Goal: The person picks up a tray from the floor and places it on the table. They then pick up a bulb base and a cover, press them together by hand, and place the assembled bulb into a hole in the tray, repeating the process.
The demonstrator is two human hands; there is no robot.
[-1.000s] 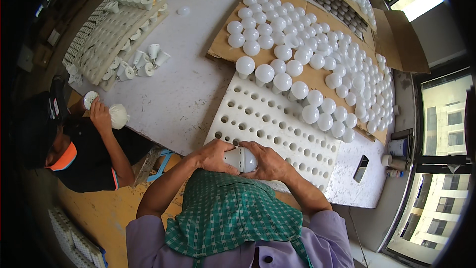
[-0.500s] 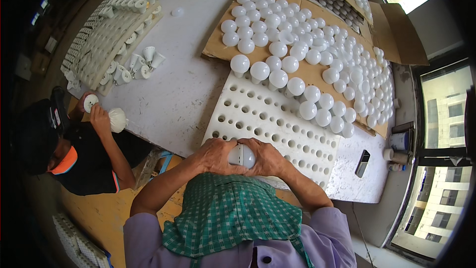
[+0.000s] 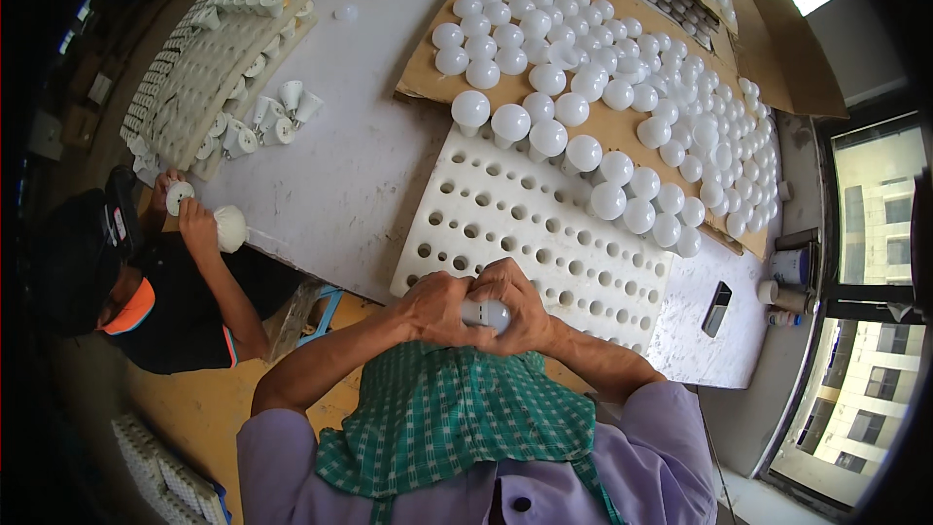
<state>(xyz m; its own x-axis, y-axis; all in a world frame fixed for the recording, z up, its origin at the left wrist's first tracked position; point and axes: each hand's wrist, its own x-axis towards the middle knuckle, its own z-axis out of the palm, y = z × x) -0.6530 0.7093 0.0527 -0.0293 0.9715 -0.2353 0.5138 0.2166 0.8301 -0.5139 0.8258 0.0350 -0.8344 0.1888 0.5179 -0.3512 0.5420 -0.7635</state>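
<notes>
A light bulb [image 3: 494, 315] with a white base lies sideways between my two hands, just in front of my green checked apron. My left hand [image 3: 439, 309] wraps round the base end. My right hand [image 3: 517, 306] is closed round the rounded dome. Their fingers meet above the bulb and partly cover it. Beyond them a white foam tray [image 3: 496, 209] with rows of round holes lies on the table. Several finished-looking bulbs [image 3: 549, 138] stand along its far edge, domes up.
Many white bulb domes [image 3: 535, 24] cover a cardboard sheet [image 3: 428, 73] at the back. At the left, a stacked foam tray [image 3: 199, 102] holds bulb bases, with loose bases [image 3: 277, 122] beside it. A co-worker [image 3: 185, 301] handles a base there. A phone [image 3: 717, 309] lies at the right.
My right hand has turned and risen slightly over the bulb, its fingers now covering more of it. The bulb stays between both hands.
</notes>
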